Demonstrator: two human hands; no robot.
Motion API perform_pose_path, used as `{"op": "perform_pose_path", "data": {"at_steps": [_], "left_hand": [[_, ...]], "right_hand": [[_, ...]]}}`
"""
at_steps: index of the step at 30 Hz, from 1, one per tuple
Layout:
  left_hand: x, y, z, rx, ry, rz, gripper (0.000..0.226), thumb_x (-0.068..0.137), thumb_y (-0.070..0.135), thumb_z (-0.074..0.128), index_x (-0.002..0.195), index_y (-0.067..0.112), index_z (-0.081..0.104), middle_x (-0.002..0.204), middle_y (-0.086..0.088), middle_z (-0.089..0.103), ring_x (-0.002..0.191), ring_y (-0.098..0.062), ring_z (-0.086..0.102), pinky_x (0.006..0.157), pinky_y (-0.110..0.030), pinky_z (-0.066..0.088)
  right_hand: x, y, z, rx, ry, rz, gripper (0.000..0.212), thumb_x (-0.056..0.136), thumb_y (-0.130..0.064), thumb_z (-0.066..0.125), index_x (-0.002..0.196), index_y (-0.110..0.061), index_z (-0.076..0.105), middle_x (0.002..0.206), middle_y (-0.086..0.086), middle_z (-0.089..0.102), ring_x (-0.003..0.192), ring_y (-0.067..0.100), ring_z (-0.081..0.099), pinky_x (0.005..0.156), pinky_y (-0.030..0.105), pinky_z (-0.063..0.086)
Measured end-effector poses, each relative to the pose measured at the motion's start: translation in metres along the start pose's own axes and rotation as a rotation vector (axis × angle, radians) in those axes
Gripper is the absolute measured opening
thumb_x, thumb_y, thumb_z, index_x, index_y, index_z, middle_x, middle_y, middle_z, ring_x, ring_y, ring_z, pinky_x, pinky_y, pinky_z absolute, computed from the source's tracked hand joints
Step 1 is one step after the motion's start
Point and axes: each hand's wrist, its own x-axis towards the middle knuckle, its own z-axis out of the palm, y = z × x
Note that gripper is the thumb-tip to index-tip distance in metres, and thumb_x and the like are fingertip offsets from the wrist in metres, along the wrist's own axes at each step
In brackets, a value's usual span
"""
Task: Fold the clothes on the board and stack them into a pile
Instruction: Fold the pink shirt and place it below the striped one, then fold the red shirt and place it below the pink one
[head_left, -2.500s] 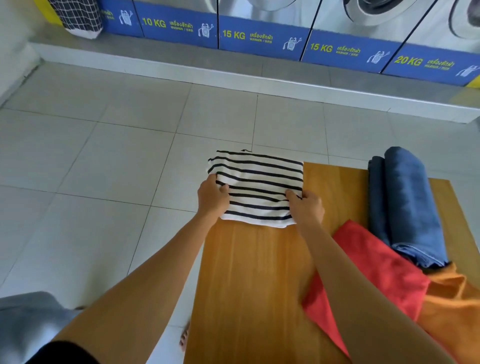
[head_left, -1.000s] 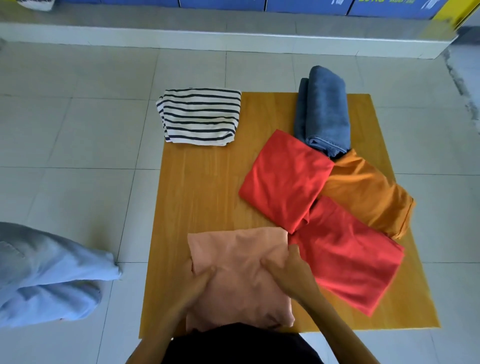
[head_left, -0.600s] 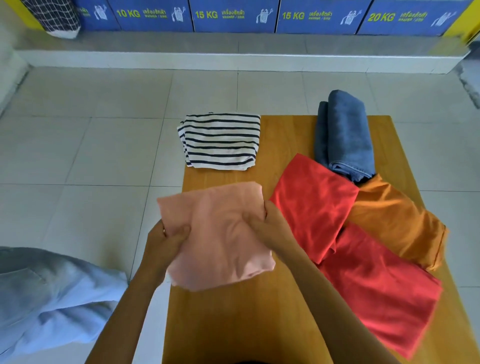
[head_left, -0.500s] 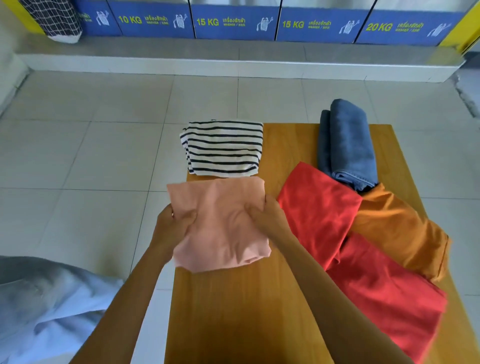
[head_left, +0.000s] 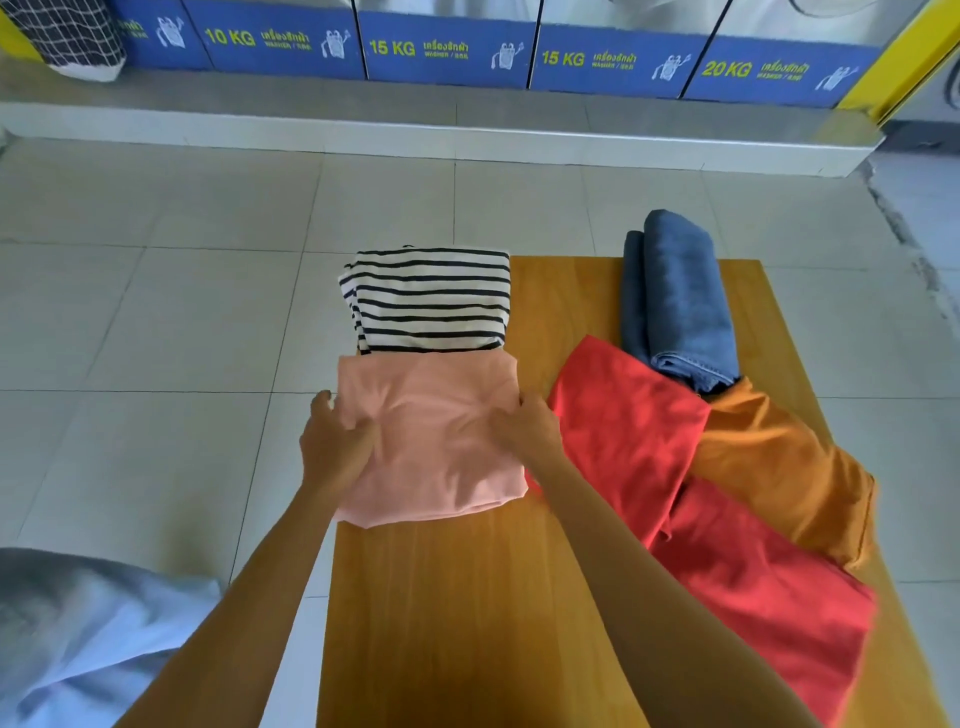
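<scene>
A folded pink garment (head_left: 436, 441) hangs just above the wooden board (head_left: 467, 623), held at both sides. My left hand (head_left: 335, 444) grips its left edge and my right hand (head_left: 527, 428) grips its right edge. Its far edge meets the near edge of the folded black-and-white striped shirt (head_left: 431, 301) lying on the board's far left corner. To the right lie a folded red garment (head_left: 628, 426), a second red garment (head_left: 769, 597), an orange garment (head_left: 779, 462) and folded blue jeans (head_left: 680, 296).
The board rests on a tiled floor (head_left: 145, 322). A raised ledge (head_left: 467, 135) with blue-fronted washing machines (head_left: 447, 49) runs along the back. Light blue denim (head_left: 78, 629) shows at the lower left. A checked laundry bag (head_left: 67, 36) stands at the far left.
Both hands lifted the pink garment from the board's near edge and carried it away from me, up to the striped shirt. The striped shirt has stayed at the far left corner.
</scene>
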Motion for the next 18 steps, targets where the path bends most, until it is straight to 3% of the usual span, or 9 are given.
{"op": "perform_pose_path", "data": {"at_steps": [3, 6, 8, 10, 13, 16, 18], "left_hand": [[-0.023, 0.003, -0.01, 0.072, 0.046, 0.091, 0.063, 0.089, 0.018, 0.06, 0.146, 0.013, 0.035, 0.146, -0.011, 0.047, 0.13, -0.034, 0.048, 0.104, -0.047, 0.041], [-0.064, 0.008, -0.005, 0.04, 0.124, 0.212, 0.044, 0.089, 0.01, 0.061, 0.132, 0.007, 0.053, 0.132, -0.014, 0.059, 0.119, -0.033, 0.056, 0.101, -0.04, 0.043], [-0.098, 0.012, 0.009, 0.013, 0.095, 0.276, 0.033, 0.09, 0.01, 0.06, 0.123, 0.007, 0.059, 0.122, -0.01, 0.064, 0.111, -0.028, 0.06, 0.102, -0.021, 0.04], [-0.129, 0.017, 0.028, -0.022, -0.018, 0.34, 0.021, 0.093, 0.015, 0.058, 0.113, 0.013, 0.062, 0.11, -0.002, 0.068, 0.101, -0.02, 0.064, 0.091, -0.011, 0.042], [-0.161, 0.017, 0.062, -0.061, -0.302, 0.31, 0.021, 0.093, 0.016, 0.059, 0.114, 0.018, 0.06, 0.108, 0.004, 0.068, 0.098, -0.013, 0.066, 0.079, -0.017, 0.049], [-0.177, 0.006, 0.093, -0.031, -0.53, 0.09, 0.046, 0.093, 0.031, 0.059, 0.133, 0.012, 0.048, 0.129, 0.002, 0.061, 0.105, -0.016, 0.064, 0.09, -0.026, 0.048], [-0.182, -0.001, 0.109, -0.079, -0.565, -0.041, 0.053, 0.092, 0.038, 0.059, 0.135, 0.01, 0.046, 0.131, 0.0, 0.06, 0.113, -0.018, 0.062, 0.099, -0.036, 0.047]], "right_hand": [[-0.014, 0.019, -0.024, 0.041, 0.189, -0.13, 0.019, 0.087, -0.02, 0.057, 0.102, -0.01, 0.064, 0.101, 0.006, 0.066, 0.097, 0.028, 0.063, 0.077, 0.035, 0.05], [-0.014, 0.041, -0.061, -0.049, 0.4, -0.216, 0.028, 0.086, -0.019, 0.061, 0.112, -0.013, 0.065, 0.117, 0.009, 0.064, 0.113, 0.029, 0.056, 0.094, 0.037, 0.043], [0.0, 0.051, -0.088, -0.177, 0.47, -0.157, 0.041, 0.086, -0.025, 0.061, 0.125, -0.011, 0.058, 0.132, 0.013, 0.056, 0.128, 0.033, 0.046, 0.105, 0.047, 0.037], [0.014, 0.063, -0.111, -0.32, 0.459, -0.073, 0.052, 0.086, -0.033, 0.061, 0.132, -0.009, 0.05, 0.141, 0.014, 0.049, 0.136, 0.035, 0.037, 0.11, 0.054, 0.03], [0.019, 0.088, -0.127, -0.472, 0.316, -0.015, 0.07, 0.086, -0.047, 0.063, 0.144, -0.017, 0.039, 0.148, 0.012, 0.041, 0.14, 0.035, 0.032, 0.111, 0.058, 0.027], [0.016, 0.104, -0.131, -0.553, 0.273, -0.058, 0.083, 0.081, -0.057, 0.066, 0.15, -0.026, 0.031, 0.148, 0.011, 0.04, 0.138, 0.037, 0.034, 0.11, 0.059, 0.026], [0.012, 0.107, -0.13, -0.63, 0.24, -0.054, 0.08, 0.077, -0.061, 0.066, 0.145, -0.027, 0.039, 0.145, 0.011, 0.044, 0.137, 0.035, 0.037, 0.111, 0.057, 0.025]]}}
